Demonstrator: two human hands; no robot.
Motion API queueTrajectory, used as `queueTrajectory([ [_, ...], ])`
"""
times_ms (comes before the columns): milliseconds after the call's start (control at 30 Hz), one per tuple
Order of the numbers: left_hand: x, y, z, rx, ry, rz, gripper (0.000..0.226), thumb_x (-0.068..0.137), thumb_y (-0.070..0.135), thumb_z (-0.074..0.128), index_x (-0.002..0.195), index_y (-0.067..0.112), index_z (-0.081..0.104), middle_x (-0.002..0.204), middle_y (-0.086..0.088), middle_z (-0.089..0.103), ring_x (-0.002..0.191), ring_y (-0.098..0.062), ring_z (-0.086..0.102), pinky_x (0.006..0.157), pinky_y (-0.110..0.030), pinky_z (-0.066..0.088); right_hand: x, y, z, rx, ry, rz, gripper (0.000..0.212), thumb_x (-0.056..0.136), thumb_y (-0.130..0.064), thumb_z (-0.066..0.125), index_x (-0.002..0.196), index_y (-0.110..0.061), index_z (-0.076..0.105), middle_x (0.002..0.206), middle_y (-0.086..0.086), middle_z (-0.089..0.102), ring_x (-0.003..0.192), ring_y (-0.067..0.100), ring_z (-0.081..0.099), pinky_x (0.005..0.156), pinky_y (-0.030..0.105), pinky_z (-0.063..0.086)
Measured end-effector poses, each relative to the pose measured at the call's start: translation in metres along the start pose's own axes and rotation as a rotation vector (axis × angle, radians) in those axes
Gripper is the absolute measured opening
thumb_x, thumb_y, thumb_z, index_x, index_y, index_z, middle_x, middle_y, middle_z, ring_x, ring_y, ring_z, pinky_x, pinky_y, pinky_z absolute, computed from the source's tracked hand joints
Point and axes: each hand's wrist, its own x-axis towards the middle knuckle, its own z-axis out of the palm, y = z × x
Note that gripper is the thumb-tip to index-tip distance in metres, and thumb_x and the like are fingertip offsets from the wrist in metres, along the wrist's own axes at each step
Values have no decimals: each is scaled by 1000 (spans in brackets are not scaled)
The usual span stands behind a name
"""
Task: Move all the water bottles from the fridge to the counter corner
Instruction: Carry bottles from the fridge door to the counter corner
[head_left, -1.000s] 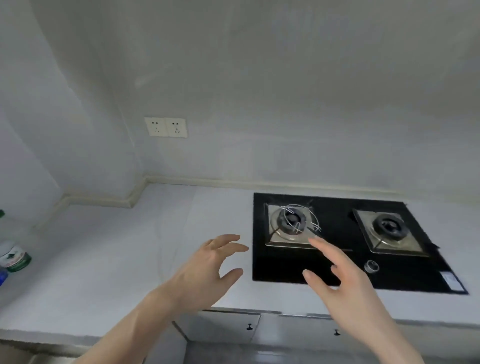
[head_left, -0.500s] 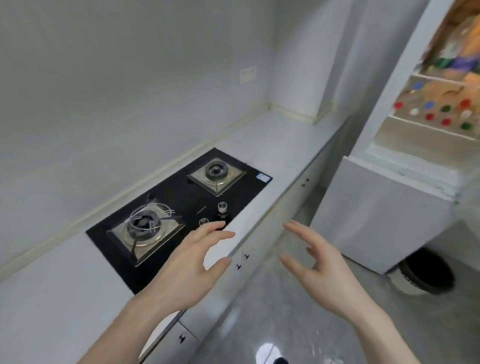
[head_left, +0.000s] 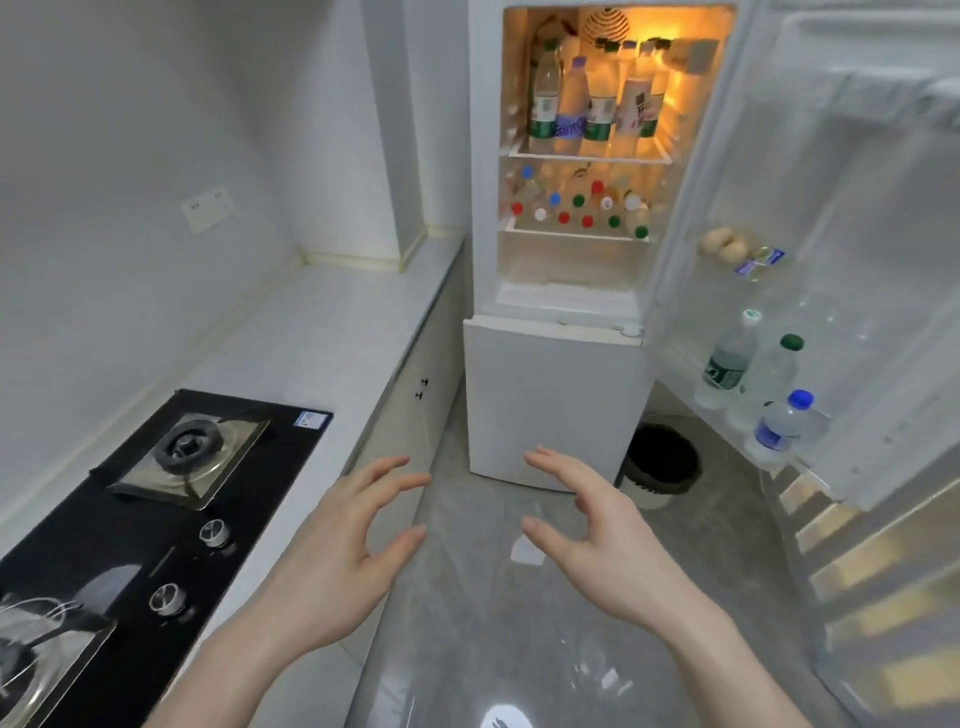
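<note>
Your left hand (head_left: 332, 561) and right hand (head_left: 608, 540) hang spread and empty above the floor, facing the open fridge (head_left: 556, 374). Water bottles (head_left: 587, 111) stand on its lit shelves; three more (head_left: 769, 384) sit in the door rack (head_left: 810, 467). The counter (head_left: 332, 332) runs along your left.

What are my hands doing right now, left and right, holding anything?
Left hand: open, fingers spread and loosely bent, holding nothing.
Right hand: open, fingers loosely bent, holding nothing.
</note>
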Motion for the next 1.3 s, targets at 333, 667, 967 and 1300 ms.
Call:
queueTrajectory([
  [333,126,71,82,-43,-98,168,42,95,46,64,134,55,51,151,40,29,132,5,43,90,-20,45,25,79,-111,-31,163,103,58,94,-43,71,144,-58,44,154,-40,34,144,-14,31,122,31,34],
  [667,245,105,139,-46,-263,342,40,96,51,59,135,55,49,151,42,27,142,11,30,110,-16,31,48,131,-173,-36,390,250,57,92,-32,76,139,-53,52,149,-34,46,136,-18,40,114,15,32],
  [967,367,115,170,-57,-414,488,42,97,50,60,137,50,49,153,37,28,140,9,32,110,-14,26,94,162,-213,-81,579,442,52,92,-35,76,134,-55,52,141,-35,49,123,-28,42,101,2,35],
  [1300,464,137,207,-95,-538,647,44,95,45,62,137,49,49,150,35,32,137,8,36,111,-20,33,133,193,-229,-111,684,586,57,92,-37,75,140,-53,49,142,-30,50,124,-10,50,107,27,44],
])
